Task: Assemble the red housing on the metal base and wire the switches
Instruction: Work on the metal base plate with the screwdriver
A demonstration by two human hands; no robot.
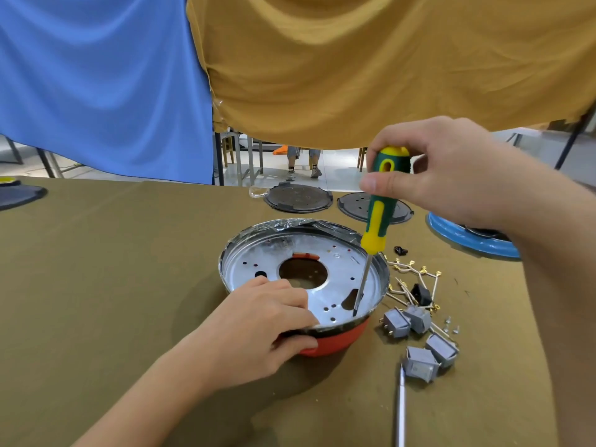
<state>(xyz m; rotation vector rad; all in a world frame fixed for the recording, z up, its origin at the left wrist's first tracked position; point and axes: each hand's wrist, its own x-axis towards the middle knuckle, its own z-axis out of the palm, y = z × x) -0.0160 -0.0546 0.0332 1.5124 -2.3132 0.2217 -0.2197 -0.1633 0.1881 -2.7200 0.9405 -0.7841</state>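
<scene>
Head view: right hand (451,175) clamps one green-yellow screwdriver (380,208); left hand (258,327) pinches one red housing (335,340) rim; four grey rocker switches (419,340) at 4 o'clock.

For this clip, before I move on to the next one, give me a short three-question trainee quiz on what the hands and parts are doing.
1. True or false: the right hand holds the screwdriver with its tip down inside the metal base.
2. Which part does the left hand grip?
A. a grey switch
B. the near rim of the metal base and red housing
C. the wire bundle
3. Fill in: the grey switches lie on the table to the ____ of the housing.

Key: 1 true; 2 B; 3 right
</scene>
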